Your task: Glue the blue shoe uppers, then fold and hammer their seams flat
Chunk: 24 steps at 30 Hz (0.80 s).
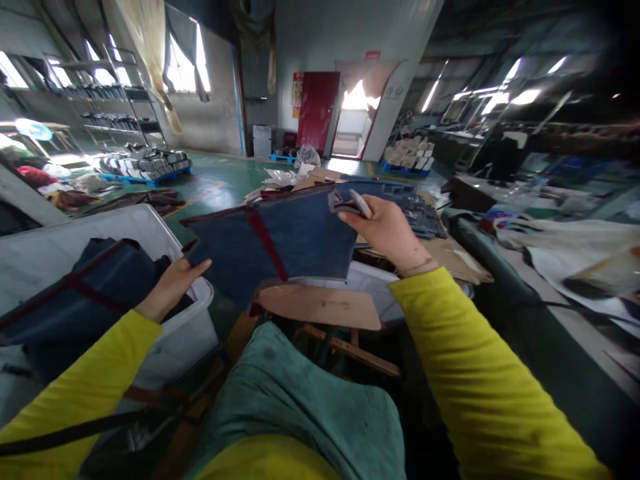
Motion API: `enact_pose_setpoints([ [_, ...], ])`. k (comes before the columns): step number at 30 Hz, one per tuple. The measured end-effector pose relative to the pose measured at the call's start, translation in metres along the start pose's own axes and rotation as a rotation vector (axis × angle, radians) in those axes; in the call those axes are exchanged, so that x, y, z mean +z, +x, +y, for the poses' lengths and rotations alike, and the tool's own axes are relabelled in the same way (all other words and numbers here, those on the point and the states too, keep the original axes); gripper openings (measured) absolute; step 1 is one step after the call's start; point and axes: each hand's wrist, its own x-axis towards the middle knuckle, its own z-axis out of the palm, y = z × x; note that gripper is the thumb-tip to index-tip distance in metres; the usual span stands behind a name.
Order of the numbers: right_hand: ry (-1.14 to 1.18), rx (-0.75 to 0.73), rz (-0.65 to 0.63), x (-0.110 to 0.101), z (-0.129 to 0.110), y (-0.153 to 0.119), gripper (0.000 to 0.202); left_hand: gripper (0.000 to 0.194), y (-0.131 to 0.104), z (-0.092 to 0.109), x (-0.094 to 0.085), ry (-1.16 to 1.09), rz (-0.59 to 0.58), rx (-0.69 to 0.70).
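Note:
A dark blue sheet [305,230] with a dark red stripe is stretched in the air between my two hands; it looks like a bag or leather panel. My left hand [173,287] pinches its left end, thumb pointing right. At its upper right corner my right hand [387,230] is closed on the folded edge. A pale, tapered piece [360,202] sticks up by the right fingers; I cannot tell what it is. Below the sheet is a tan wooden board [320,307]. To the left, similar blue pieces with red stripes [100,280] hang over a white bin [145,223].
A stack of dark blue pieces [423,213] lies on cardboard [460,260] beyond my right hand. On the right runs a bench [555,287] with pale bags on it. Loaded blue pallets [150,179] and a rack [113,100] stand farther back, near a red door [317,103].

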Motion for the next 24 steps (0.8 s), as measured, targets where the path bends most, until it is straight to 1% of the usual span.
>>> enact_pose_setpoints([
  [2,-0.131,-0.023,-0.075,0.002,-0.012,0.001,0.021,0.051,-0.01,-0.02,0.007,-0.04,-0.069,-0.11],
  [4,-0.233,-0.022,-0.123,0.007,-0.017,0.0,0.02,0.054,-0.015,-0.035,0.015,-0.087,-0.099,-0.186],
  [7,-0.368,0.009,-0.172,0.013,-0.014,-0.003,0.017,0.062,-0.014,-0.047,0.027,-0.151,-0.153,-0.262],
  [9,-0.437,0.042,-0.201,0.013,-0.008,-0.005,0.015,0.068,-0.011,-0.053,0.037,-0.205,-0.228,-0.27],
  [12,-0.491,0.066,-0.225,0.005,-0.002,-0.007,0.016,0.071,-0.004,-0.062,0.05,-0.284,-0.361,-0.29],
  [15,-0.535,0.052,-0.208,-0.007,-0.005,-0.007,0.018,0.065,0.001,-0.07,0.059,-0.293,-0.423,-0.343],
  [18,-0.594,0.053,-0.254,-0.017,-0.006,-0.007,0.022,0.07,0.0,-0.074,0.071,-0.282,-0.491,-0.367],
  [20,-0.639,0.042,-0.326,-0.018,0.005,-0.013,0.025,0.077,-0.008,-0.074,0.084,-0.244,-0.563,-0.387],
  [21,-0.663,0.039,-0.366,-0.018,0.015,-0.019,0.026,0.078,-0.013,-0.075,0.092,-0.218,-0.601,-0.395],
  [22,-0.686,0.045,-0.407,-0.016,0.028,-0.027,0.027,0.077,-0.018,-0.075,0.102,-0.197,-0.639,-0.402],
  [24,-0.708,0.113,-0.496,-0.009,0.06,-0.052,0.026,0.07,-0.03,-0.077,0.124,-0.166,-0.715,-0.411],
])
